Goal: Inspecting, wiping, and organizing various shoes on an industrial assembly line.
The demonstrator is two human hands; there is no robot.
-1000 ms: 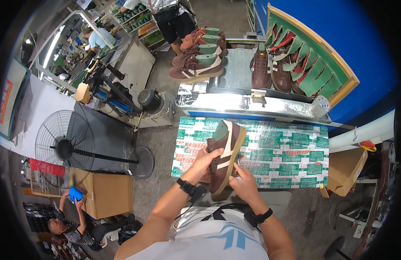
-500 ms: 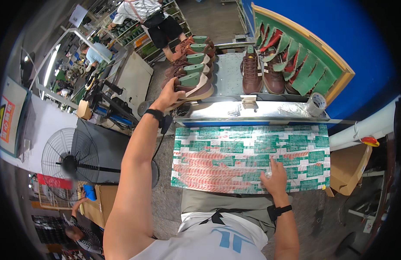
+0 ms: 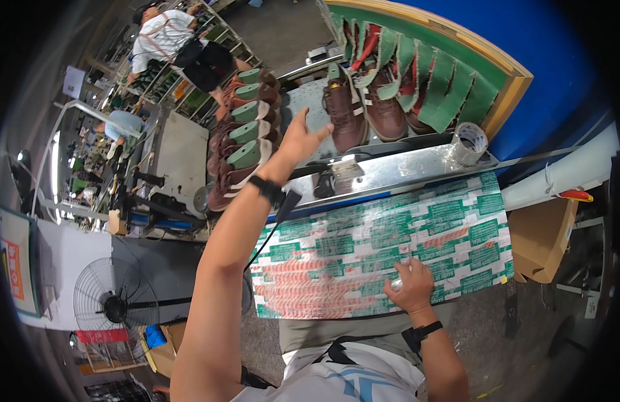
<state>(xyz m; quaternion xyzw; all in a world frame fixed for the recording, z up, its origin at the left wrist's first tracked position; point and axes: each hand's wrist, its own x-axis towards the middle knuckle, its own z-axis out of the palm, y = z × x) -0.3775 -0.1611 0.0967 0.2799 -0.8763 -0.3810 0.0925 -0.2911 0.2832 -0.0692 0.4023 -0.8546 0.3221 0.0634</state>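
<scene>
My left hand (image 3: 303, 139) is raised over the conveyor, thumb and fingers apart with nothing in them. Its fingertips are close to a dark brown laced shoe (image 3: 347, 124); contact is unclear. Beside that shoe stands another brown shoe (image 3: 385, 119), partly under hanging green flaps (image 3: 442, 90). Left of my hand runs a row of brown shoes with green lasts inside, the nearest shoe (image 3: 243, 161) partly behind my wrist. My right hand (image 3: 414, 285) rests on a board (image 3: 337, 248) covered in green and white tape, fingers curled round a small, shiny, thin-tipped thing I cannot make out.
A clear tape roll (image 3: 471, 142) stands on the metal ledge (image 3: 404, 164). At the left are a fan (image 3: 116, 308) and machinery. A cardboard box (image 3: 543, 241) is at the right, below a white roll (image 3: 558, 177). Another person (image 3: 179, 47) stands at far left.
My left hand has let go of the nearest shoe in the left row and moved right, towards the laced shoes. My right hand stays on the board. The view has turned somewhat.
</scene>
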